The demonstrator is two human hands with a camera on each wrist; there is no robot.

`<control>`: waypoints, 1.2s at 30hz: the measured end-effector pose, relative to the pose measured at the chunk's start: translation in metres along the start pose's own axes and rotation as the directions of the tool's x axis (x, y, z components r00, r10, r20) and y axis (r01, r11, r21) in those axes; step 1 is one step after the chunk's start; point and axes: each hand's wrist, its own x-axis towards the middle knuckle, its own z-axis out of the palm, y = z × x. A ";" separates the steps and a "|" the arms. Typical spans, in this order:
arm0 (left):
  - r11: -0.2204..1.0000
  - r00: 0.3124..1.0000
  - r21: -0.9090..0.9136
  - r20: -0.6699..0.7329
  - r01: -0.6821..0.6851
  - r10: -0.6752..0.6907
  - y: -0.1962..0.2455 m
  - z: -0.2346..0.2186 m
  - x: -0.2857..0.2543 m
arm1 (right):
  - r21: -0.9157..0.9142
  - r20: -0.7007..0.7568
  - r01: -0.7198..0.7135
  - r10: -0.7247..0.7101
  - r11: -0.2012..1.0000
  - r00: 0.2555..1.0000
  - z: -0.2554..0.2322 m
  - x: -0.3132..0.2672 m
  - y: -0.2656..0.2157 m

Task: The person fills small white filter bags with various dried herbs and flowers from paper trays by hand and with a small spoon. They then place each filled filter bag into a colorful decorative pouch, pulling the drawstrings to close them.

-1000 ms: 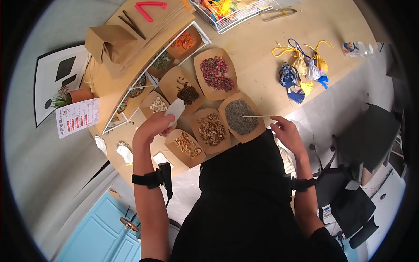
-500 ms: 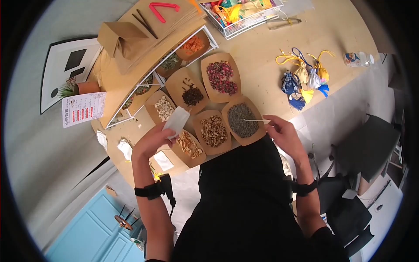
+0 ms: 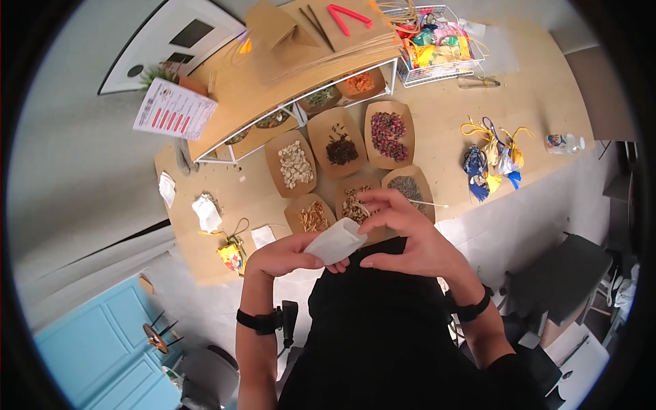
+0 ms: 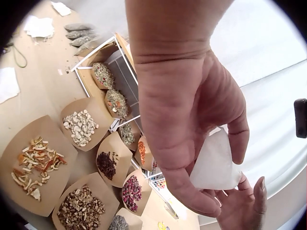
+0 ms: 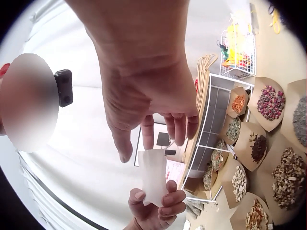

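My left hand (image 3: 283, 256) grips a small white pouch (image 3: 335, 242) by its lower part, and the pouch's mouth points up toward my right hand (image 3: 420, 239). The right hand's fingers are spread beside that mouth, thumb apart, and a thin string (image 5: 169, 144) shows by its fingertips in the right wrist view. Behind the right hand, a thin white stick (image 3: 432, 203) lies across a paper tray (image 3: 425, 183) of grey-purple dried buds. A tray of chopped brown pieces (image 3: 350, 205) is partly hidden by the hands; shredded pale-orange slices (image 3: 314, 217) lie in the tray to its left.
Farther back are white slices (image 3: 296, 165), dark cloves (image 3: 340, 149) and dried rosebuds (image 3: 388, 135) in paper trays. A white-framed shelf (image 3: 280, 113) stands behind them. Tasselled sachets (image 3: 492, 162) lie at right, with a wire basket (image 3: 437, 72) at the back. White pouches (image 3: 207, 212) lie at left.
My right hand has let go of the stick, which stays in the bud tray, and has moved left to the pouch. The left hand has brought the pouch right and toward my body.
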 end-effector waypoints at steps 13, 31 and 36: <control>0.932 0.963 0.350 -0.269 0.094 0.004 -0.051 0.022 -0.085 | -0.275 0.008 -0.142 0.150 0.951 0.989 0.092 -0.009 -0.032; 0.808 0.477 0.479 -0.652 -0.343 0.590 -0.084 0.031 -0.112 | -0.385 0.158 -0.063 0.133 0.921 0.978 0.155 -0.002 -0.046; 0.816 0.366 0.456 -0.735 -0.355 0.571 -0.096 0.032 -0.112 | -0.343 0.142 -0.063 0.118 0.937 0.983 0.159 0.006 -0.040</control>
